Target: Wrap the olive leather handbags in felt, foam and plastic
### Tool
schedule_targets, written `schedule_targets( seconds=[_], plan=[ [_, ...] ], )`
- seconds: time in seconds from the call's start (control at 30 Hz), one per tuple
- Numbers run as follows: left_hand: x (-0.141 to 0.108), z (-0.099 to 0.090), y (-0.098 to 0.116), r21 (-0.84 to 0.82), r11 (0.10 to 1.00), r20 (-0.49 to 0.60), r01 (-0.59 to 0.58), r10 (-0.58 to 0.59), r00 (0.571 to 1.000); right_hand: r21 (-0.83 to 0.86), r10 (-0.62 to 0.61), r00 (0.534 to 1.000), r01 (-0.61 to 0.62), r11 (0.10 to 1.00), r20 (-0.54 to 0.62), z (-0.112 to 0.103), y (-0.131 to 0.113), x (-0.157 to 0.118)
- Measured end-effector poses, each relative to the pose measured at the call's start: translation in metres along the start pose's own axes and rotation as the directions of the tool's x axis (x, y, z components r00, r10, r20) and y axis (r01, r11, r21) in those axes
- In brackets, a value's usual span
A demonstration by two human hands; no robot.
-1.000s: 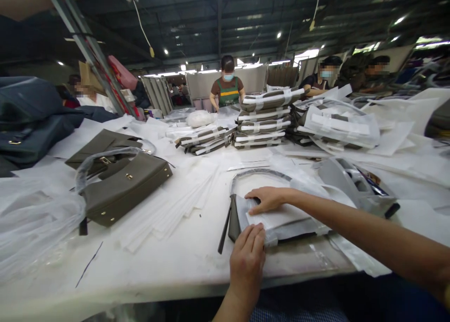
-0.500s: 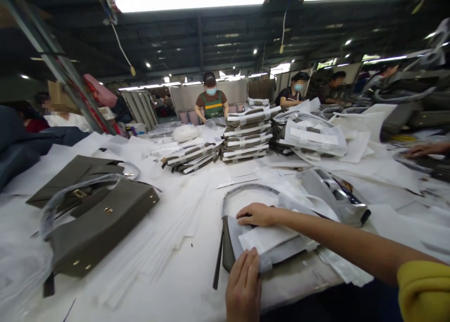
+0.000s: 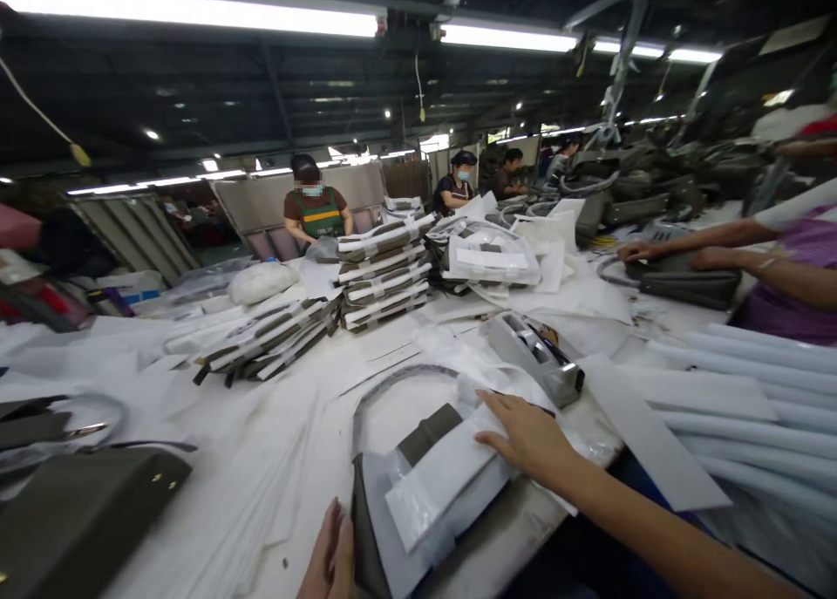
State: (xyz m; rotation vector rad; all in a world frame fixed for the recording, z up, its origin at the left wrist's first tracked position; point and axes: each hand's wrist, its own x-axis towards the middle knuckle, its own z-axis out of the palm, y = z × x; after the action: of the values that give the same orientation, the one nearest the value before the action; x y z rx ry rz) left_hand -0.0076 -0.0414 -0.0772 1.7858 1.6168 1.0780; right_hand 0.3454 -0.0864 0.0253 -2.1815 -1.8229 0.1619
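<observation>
the handbag [image 3: 430,433] lies flat on the worktable [image 3: 520,529] near its front edge, with its wrapped handle [image 3: 418,370] arching away and a white strip [image 3: 441,486] laid across it. the right hand [image 3: 523,433] rests over the strip's far end, fingers loosely spread, thumb apart. the left hand [image 3: 330,560] sits against the bag's left side, fingers straight and close together; whether it grips cannot be told. for good results, press with a flat palm, keep the strip smooth and brace the side lightly to avoid creasing. the grey tape dispenser [image 3: 533,355] stands just beyond the right hand, limiting elbow room; loose paper sheets [image 3: 255,486] crowd the left, and a stack of wrapped handbags [image 3: 385,272] stands behind
</observation>
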Motion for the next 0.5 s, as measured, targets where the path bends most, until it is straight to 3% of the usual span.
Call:
schedule_targets(
  seconds=[0.1,0.23,0.37,0.5],
  plan=[
    [0.015,0.009,0.014,-0.02,1.0,0.09,0.004,-0.003,0.996,0.046,0.086,0.996,-0.087,0.995,0.033,0.005,0.007,-0.001],
    [0.018,0.017,0.048,-0.019,0.998,0.05,0.067,-0.066,0.997,0.239,0.106,0.992,-0.12,0.964,0.068,0.013,0.017,0.001],
    [0.008,-0.004,0.087,-0.069,0.981,-0.007,0.18,-0.181,0.984,0.469,0.075,0.983,0.013,0.883,-0.168,0.001,0.007,0.002],
    [-0.002,-0.032,0.097,-0.075,0.997,-0.249,0.017,-0.036,0.968,0.585,0.035,0.922,0.215,0.782,-0.385,-0.016,-0.014,0.009]
  ],
)
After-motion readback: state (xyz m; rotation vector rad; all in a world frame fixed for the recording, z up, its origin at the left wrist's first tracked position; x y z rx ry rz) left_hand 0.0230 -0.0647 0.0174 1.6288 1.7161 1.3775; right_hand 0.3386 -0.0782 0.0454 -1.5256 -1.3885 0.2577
